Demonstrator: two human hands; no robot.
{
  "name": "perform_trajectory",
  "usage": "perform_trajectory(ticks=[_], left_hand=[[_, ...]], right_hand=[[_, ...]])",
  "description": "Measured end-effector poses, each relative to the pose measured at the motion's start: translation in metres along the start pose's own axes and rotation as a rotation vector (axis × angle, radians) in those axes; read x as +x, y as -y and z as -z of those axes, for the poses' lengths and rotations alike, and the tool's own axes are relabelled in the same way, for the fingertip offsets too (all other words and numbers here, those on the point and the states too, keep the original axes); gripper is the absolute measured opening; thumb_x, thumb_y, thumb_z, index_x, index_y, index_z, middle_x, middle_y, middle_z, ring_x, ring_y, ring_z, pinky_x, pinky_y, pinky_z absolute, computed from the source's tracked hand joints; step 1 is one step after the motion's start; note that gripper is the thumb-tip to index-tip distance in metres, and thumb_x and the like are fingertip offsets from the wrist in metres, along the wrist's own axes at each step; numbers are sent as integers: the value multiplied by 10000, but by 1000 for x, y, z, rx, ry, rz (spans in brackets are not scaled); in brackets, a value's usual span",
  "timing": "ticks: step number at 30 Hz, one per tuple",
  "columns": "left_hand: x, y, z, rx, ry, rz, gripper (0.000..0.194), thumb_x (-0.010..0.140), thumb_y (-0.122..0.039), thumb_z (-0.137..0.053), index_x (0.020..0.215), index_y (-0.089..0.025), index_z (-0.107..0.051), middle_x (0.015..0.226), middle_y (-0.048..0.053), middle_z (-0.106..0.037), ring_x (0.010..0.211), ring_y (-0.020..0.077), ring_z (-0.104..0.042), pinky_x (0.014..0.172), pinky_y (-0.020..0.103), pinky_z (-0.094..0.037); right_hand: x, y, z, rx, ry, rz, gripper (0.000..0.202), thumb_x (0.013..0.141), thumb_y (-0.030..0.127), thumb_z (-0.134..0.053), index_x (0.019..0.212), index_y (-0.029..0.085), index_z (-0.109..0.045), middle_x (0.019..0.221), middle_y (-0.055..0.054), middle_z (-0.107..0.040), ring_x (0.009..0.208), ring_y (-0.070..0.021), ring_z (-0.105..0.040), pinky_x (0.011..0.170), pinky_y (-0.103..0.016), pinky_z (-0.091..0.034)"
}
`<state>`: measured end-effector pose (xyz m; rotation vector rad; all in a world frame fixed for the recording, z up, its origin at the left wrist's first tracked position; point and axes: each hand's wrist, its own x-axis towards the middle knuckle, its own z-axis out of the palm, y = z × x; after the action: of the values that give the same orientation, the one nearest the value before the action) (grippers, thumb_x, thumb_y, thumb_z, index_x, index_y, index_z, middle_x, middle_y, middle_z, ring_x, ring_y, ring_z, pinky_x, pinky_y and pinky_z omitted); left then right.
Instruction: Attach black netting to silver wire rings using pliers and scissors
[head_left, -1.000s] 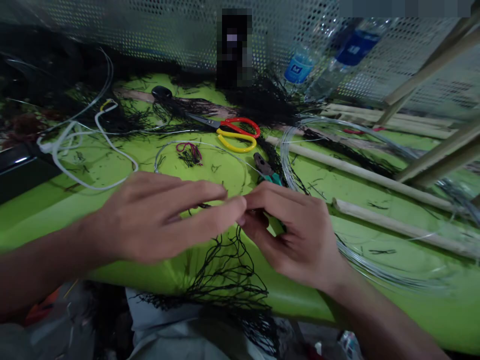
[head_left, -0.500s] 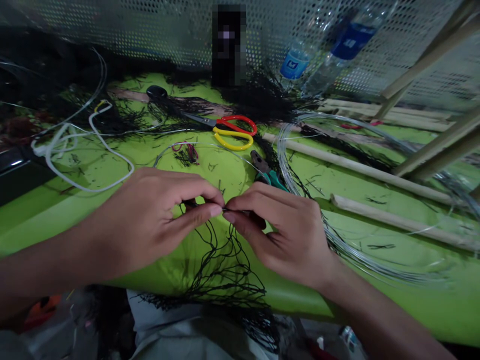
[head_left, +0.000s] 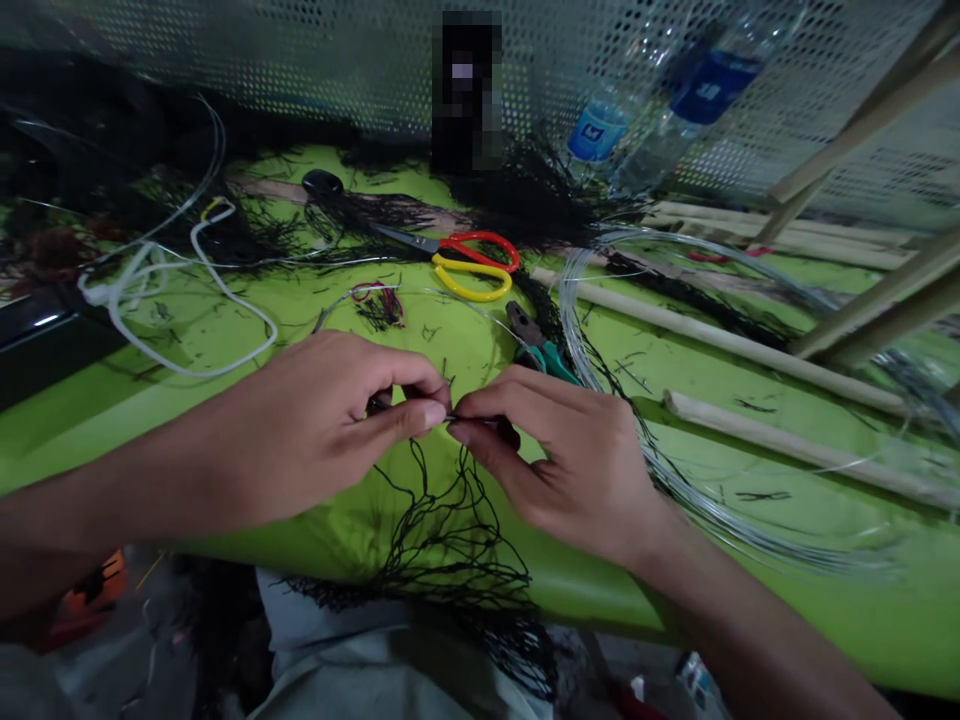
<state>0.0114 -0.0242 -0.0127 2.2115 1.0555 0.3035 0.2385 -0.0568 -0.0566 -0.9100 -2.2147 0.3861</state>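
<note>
Black knotted netting (head_left: 450, 540) hangs from between my hands, over the near edge of the green tabletop and down onto my lap. My left hand (head_left: 330, 430) is closed, thumb and forefinger pinched on a thin wire at the top of the netting. Close beside it, my right hand (head_left: 555, 460) pinches the same wire, their fingertips almost touching. A short dark stretch shows in the small gap. The wire loop (head_left: 427, 289) appears to arc behind both hands. Just beyond my right hand lie pliers (head_left: 546, 358) with green handles.
Scissors (head_left: 474, 268) with red and yellow handles lie farther back. White cord (head_left: 199, 370) is at left. Coiled wire (head_left: 574, 320) and wooden sticks (head_left: 720, 330) fill the right. Water bottles (head_left: 600, 130) stand against the perforated panel (head_left: 337, 60). Black netting (head_left: 525, 190) is heaped along the back.
The view has shifted slightly, so background things sit a little farther right. Both hands keep their pinch at nearly the same place, and the left wrist is slightly higher.
</note>
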Motion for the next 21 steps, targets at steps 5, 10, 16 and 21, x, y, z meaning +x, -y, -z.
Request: perform_trajectory(ticks=[5,10,16,21], left_hand=[[3,2,3,14,28,-24,246,1039,-385,-567,950,-239,-743,671,-54,-657,551,98,-513,507,246,-317],[4,6,1,188,-110,-252,185,1056,-348,-564,983,-252,-704,820,-34,-737,707,142,-647,617,272,-382],[-1,16,-5,363,-169,-412,212,1110,-351,-474,1070,-268,-665,1010,-1,-787,819,167,-739,695,290,-466],[-8,21,-12,449,-275,-474,128,1091,-306,-543,1125,-255,-655,1064,-8,-795,840,143,-764,613,276,-480]], right_hand=[[-1,-2,0,-24,-6,13,121,1045,175,-608,951,179,-685,806,-15,-669,698,-116,-608,618,-242,-453],[-3,-4,-2,-24,-12,14,168,1064,184,-560,961,169,-692,796,-18,-653,692,-121,-591,608,-250,-441],[-2,-1,7,-19,34,2,96,1050,220,-598,1026,188,-684,893,-44,-712,791,-158,-671,697,-286,-512],[-2,-17,55,-395,-188,-122,176,1077,240,-519,1034,216,-688,934,-75,-737,825,-191,-670,756,-346,-471]])
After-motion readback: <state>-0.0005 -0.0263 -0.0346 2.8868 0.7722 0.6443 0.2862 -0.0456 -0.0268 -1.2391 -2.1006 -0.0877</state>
